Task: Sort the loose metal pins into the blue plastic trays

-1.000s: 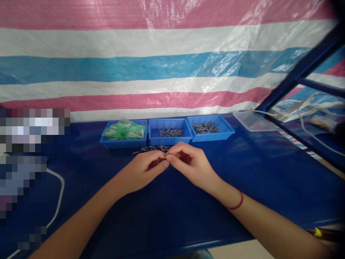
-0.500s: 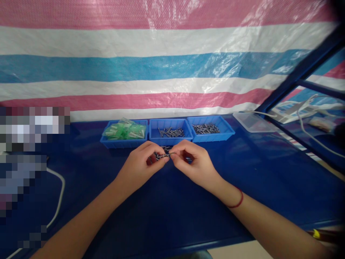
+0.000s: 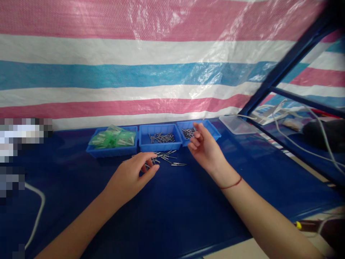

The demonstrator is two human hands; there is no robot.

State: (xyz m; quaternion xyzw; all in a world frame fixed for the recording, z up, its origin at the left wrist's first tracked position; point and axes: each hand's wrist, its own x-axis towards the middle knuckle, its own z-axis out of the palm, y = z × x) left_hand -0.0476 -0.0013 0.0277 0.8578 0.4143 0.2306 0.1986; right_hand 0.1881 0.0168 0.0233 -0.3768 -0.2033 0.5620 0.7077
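Note:
My left hand [image 3: 132, 174] rests on the blue table [image 3: 172, 212], with curled fingers and thumb closed on small metal pins at the near edge of a loose pile of pins [image 3: 167, 158]. My right hand [image 3: 203, 145] is raised at the near left corner of the right blue tray [image 3: 212, 129], which holds short metal pins. Its fingers are loosely apart and I see nothing in them. A red string circles that wrist. The middle blue tray [image 3: 160, 137] holds more pins. The left blue tray [image 3: 111, 142] holds green plastic packets.
A striped pink, white and blue tarp [image 3: 151, 64] hangs right behind the trays. A clear plastic lid or box [image 3: 237, 124] lies right of them. A dark blue frame bar [image 3: 285, 61] and white cables [image 3: 296, 144] stand at the right, a white cable [image 3: 37, 212] at the left.
My hands were pinched together over the pile; they have parted. The right hand has moved up and right to the right tray, and the left has dropped onto the pins. The view shifted right.

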